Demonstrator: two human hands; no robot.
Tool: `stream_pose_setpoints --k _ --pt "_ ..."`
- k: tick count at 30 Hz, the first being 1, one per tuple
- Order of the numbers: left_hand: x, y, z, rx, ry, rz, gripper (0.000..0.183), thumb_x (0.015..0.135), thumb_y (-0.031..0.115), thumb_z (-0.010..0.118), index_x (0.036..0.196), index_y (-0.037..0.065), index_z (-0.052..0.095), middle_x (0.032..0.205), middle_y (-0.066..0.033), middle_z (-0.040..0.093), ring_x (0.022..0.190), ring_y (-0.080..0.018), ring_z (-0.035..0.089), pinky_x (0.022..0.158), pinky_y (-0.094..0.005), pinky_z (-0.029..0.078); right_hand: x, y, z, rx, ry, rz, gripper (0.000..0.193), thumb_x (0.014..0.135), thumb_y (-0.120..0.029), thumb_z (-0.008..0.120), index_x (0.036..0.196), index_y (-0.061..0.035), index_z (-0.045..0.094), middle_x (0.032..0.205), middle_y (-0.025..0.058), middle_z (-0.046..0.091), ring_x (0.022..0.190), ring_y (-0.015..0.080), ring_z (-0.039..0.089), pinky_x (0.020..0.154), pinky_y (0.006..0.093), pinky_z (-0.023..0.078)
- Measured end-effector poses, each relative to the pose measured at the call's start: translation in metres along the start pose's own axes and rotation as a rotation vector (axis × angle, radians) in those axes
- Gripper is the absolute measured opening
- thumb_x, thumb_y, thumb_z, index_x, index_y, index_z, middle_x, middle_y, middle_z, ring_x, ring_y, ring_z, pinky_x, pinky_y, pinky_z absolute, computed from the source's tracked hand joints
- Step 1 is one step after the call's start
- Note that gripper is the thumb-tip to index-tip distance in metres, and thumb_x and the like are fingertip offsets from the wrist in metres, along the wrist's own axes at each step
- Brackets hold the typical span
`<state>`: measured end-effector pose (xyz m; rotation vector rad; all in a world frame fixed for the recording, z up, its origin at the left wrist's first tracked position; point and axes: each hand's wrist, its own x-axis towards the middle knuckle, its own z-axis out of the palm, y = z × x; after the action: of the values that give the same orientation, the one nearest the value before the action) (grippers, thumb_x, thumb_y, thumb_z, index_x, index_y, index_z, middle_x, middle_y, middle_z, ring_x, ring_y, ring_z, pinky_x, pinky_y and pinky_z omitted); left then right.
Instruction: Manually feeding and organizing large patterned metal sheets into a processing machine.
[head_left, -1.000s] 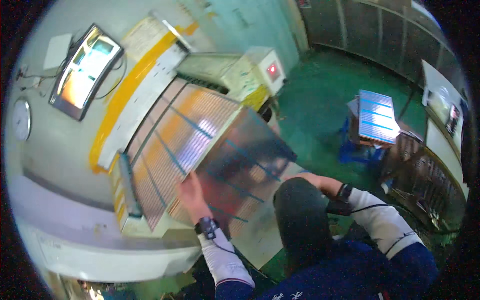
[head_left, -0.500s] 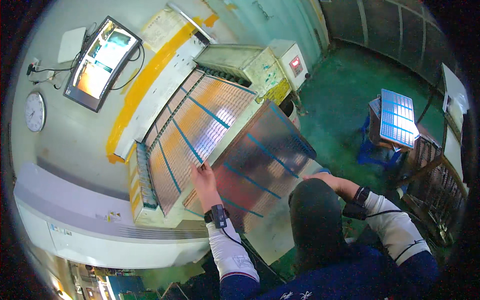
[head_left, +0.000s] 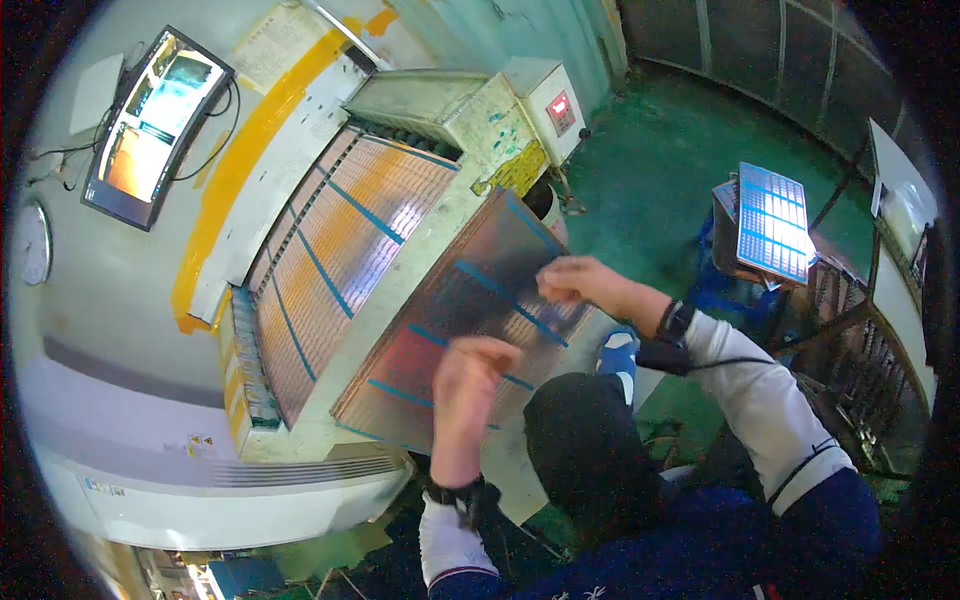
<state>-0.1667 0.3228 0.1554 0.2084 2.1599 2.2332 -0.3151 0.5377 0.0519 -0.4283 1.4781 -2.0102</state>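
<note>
A stack of thin copper-coloured panels with blue stripes lies tilted in front of me, beside the machine. Over its near part hangs my left hand, smeared by motion, so its fingers cannot be read clearly. Above the stack's right side is my right hand, its fingers curled in together; whatever they hold, if anything, is hidden. On the machine's feed bed lies another striped panel, flat and apart from both hands.
Dark rollers run along the machine's far end, near a control box. At right, a stool bears more striped panels, beside a metal rack. A monitor hangs on the left wall.
My left hand has left the edge of the panel on the machine and come nearer over the stack. My right hand has risen from beside my knee to above the stack. The view has shifted.
</note>
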Motion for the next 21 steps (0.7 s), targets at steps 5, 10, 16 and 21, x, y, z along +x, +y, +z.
stream_pose_setpoints --k 5,10,16,21 --pt "-0.026 0.075 0.08 0.643 -0.779 0.46 0.042 0.073 0.026 0.074 0.107 0.006 0.062 0.102 -0.0111 0.063 0.096 -0.027 0.06 0.081 -0.037 0.048 0.064 -0.02 -0.016 -0.195 0.277 -0.076 0.038 0.088 -0.021 0.06 0.122 -0.0043 0.054 0.112 0.0057 0.058 0.099 0.0149 0.053 0.082 0.0291 0.043" --pt "-0.024 0.058 0.072 0.855 -0.636 0.383 0.037 0.074 0.027 0.073 0.101 0.005 0.062 0.096 -0.0096 0.063 0.087 -0.0274 0.061 0.075 -0.0369 0.049 0.11 -0.009 -0.014 -0.279 0.429 -0.231 0.043 0.084 -0.013 0.064 0.124 -0.0015 0.052 0.12 0.0093 0.056 0.108 0.0205 0.052 0.092 0.033 0.042" --pt "-0.018 0.063 0.073 0.9 -0.693 0.39 0.035 0.074 0.027 0.072 0.099 0.004 0.062 0.091 -0.0096 0.063 0.083 -0.0282 0.061 0.072 -0.0374 0.05 0.126 -0.012 -0.02 -0.318 0.53 -0.237 0.038 0.08 -0.01 0.064 0.117 -0.0004 0.058 0.114 0.0107 0.06 0.102 0.0214 0.057 0.088 0.0328 0.045" --pt "-0.022 0.057 0.084 0.897 -0.587 0.413 0.035 0.068 0.028 0.077 0.091 0.003 0.066 0.085 -0.0089 0.064 0.077 -0.0276 0.062 0.07 -0.037 0.05 0.115 -0.02 -0.019 -0.503 0.504 -0.246 0.029 0.068 -0.012 0.062 0.094 -0.0021 0.068 0.093 0.0132 0.068 0.086 0.0248 0.063 0.078 0.0345 0.05"
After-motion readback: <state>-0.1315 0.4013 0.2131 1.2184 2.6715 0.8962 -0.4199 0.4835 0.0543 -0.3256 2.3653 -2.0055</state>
